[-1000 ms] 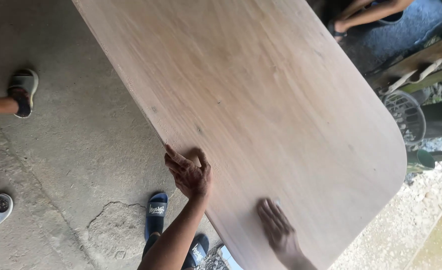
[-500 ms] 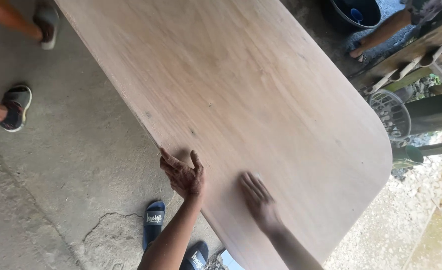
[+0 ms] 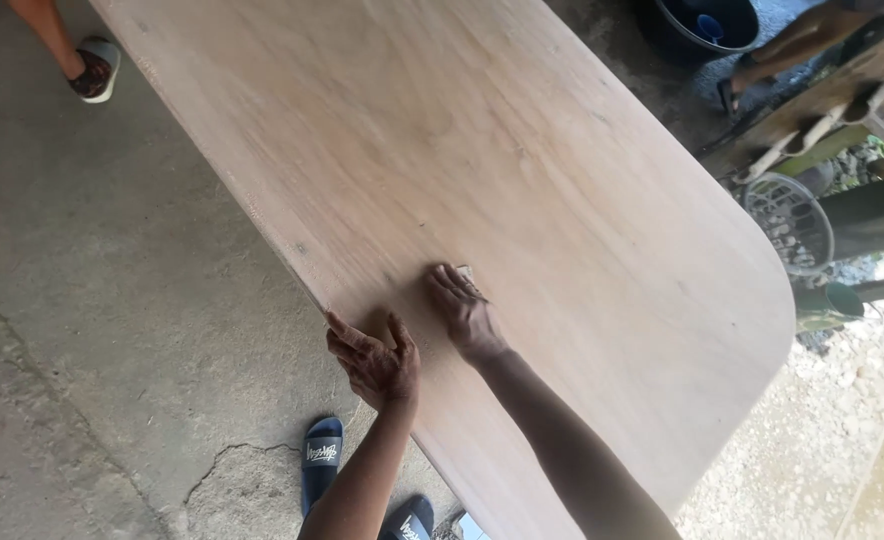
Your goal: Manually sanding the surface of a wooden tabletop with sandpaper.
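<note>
Right hand (image 3: 467, 315) slid up-board since 0.5 s ago; left hand (image 3: 374, 362) same spot.
Right fingers together, flat on a small sanding pad (image 3: 466, 272); left fingers apart, hooked over near edge of wooden board (image 3: 482, 150). Big, stiff, likely heavy: grip edges.

The floor (image 3: 112, 300) is bare grey concrete, rough and stained, with a thin crack (image 3: 237, 455) running through it near the bottom edge. To the right the concrete gives way to pale gravel (image 3: 812, 450) lying in bright daylight, while the concrete itself sits in softer shade. At the top right a dark round tub (image 3: 707, 25) stands on the ground. Below it a wooden frame (image 3: 812, 105) of planks and light rails slants across the corner, and a round wire basket (image 3: 790, 222) rests just beside it. Dark green pipes (image 3: 862, 290) lie near the basket, next to the gravel.
</note>
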